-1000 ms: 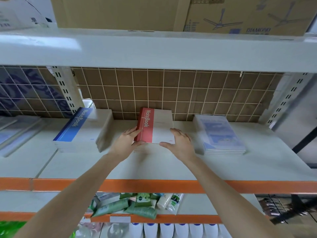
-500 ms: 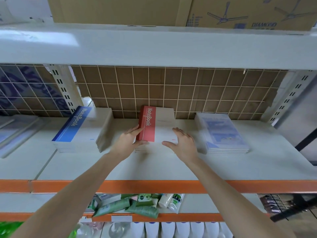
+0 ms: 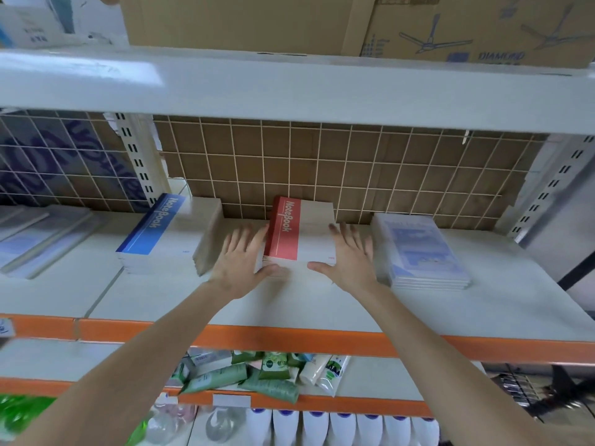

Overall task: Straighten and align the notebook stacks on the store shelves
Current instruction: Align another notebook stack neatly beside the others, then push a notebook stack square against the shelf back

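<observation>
A stack of notebooks with a red "NoteBook" band (image 3: pixel 301 231) lies in the middle of the white shelf (image 3: pixel 322 304), against the wire grid back. My left hand (image 3: pixel 240 260) lies flat against the stack's left side, fingers straight, thumb at its near left corner. My right hand (image 3: pixel 349 255) lies flat against its right side, thumb at the near edge. A taller stack with a blue band (image 3: pixel 164 235) sits to the left. A plastic-wrapped pack of pale blue notebooks (image 3: pixel 418 249) sits to the right.
More wrapped notebooks (image 3: pixel 38 233) lie at the far left. Cardboard boxes (image 3: pixel 354 24) stand on the shelf above. Below the orange shelf edge (image 3: pixel 289 338) lie green tubes (image 3: pixel 251 375) and white bottles (image 3: pixel 322 426). Slotted uprights flank the bay.
Both hands opened out from holding the red stack's near corners to lying flat along its sides. The stack now sits a little squarer and farther back. The camera shifted closer.
</observation>
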`<state>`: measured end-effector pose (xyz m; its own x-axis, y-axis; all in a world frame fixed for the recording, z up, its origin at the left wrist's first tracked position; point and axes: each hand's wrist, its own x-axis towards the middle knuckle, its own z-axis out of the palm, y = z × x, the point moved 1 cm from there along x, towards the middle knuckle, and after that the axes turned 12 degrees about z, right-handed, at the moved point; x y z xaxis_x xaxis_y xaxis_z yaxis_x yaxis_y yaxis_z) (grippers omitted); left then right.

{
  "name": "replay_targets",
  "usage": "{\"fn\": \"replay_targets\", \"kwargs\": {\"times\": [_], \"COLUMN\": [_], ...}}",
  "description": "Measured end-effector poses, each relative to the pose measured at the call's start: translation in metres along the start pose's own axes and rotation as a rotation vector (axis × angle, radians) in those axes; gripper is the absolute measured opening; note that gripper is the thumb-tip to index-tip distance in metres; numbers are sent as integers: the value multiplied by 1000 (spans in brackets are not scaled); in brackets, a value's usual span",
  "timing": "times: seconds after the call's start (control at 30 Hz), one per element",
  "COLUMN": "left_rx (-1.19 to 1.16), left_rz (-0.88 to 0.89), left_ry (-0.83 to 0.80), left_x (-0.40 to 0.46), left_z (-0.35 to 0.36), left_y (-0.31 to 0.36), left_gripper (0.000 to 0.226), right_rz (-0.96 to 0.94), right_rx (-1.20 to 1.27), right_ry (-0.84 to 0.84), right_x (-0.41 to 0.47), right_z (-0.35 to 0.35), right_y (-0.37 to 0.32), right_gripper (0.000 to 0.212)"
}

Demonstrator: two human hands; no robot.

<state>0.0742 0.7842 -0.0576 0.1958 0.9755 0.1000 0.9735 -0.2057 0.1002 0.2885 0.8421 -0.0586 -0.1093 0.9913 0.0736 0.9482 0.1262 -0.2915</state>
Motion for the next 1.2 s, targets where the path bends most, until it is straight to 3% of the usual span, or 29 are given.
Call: {"fn": "replay_targets", "kwargs": {"times": [0.1,0.23,0.43,0.57,0.87,1.2], "left_rx": [37,84,107,70,79,105], "left_rz": [-32,-114,-360,-514,-621,-756], "left_ry": [80,107,76,173,248,196], "left_x": [-21,-62,-164,-235,-358,-461], "left_z": [0,-4,-12,-24,-41,-57], "left_y": [-7,-29,-90,-147,-305,-464], "left_gripper": [82,97,88,73,68,67], "right_rz": [-151,-373,-613,-748,-777,-845], "right_rx": [-17,-5,21,-19,-1,9], "right_ry": [48,-1,-130,-143,-216,-275], "right_x": [-15,-40,-85,-112,-155,-187], "right_z": [2,24,61,81,143,199], "right_y": [-23,-78,-180,-248,-429,-625], "right_gripper": [90,85,79,76,77,78]}}
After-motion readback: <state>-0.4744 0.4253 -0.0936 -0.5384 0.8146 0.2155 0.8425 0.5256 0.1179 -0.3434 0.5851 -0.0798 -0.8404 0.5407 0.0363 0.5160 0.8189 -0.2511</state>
